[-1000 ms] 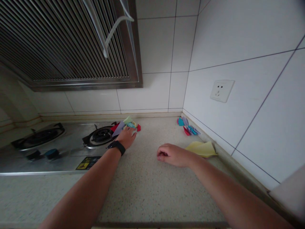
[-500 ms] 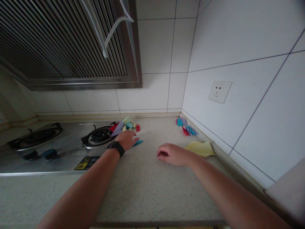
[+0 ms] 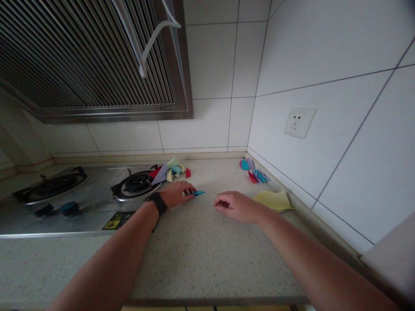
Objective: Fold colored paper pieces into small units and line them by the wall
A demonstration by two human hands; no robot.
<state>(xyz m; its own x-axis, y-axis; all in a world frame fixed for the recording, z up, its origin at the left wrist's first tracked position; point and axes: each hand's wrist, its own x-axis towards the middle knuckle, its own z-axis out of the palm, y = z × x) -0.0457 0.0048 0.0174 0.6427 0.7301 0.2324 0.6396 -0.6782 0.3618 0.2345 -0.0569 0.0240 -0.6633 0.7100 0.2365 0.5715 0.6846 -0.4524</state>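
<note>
My left hand (image 3: pixel 177 194), with a dark watch (image 3: pixel 157 201) on its wrist, pinches a blue folded piece of paper (image 3: pixel 199 193) just above or on the counter; the paper's pointed end sticks out to the right. Loosely curled, my right hand (image 3: pixel 238 206) rests on the counter to the right of it, and nothing shows between its fingers. Behind my right wrist lies a yellow sheet of paper (image 3: pixel 274 200), partly covered by the hand. Past my left hand is a heap of folded coloured papers (image 3: pixel 171 170), which reaches over the stove's edge.
More folded papers (image 3: pixel 257 176) in red, purple and blue lie by the right wall, with another small bunch (image 3: pixel 247 164) behind them. A two-burner gas stove (image 3: pixel 94 211) is at left under a range hood (image 3: pixel 97 60). A wall socket (image 3: pixel 300 123) is at right.
My left hand has closed its fingers on the blue folded paper, which has shifted a little to the right. My right hand has stayed almost in place.
</note>
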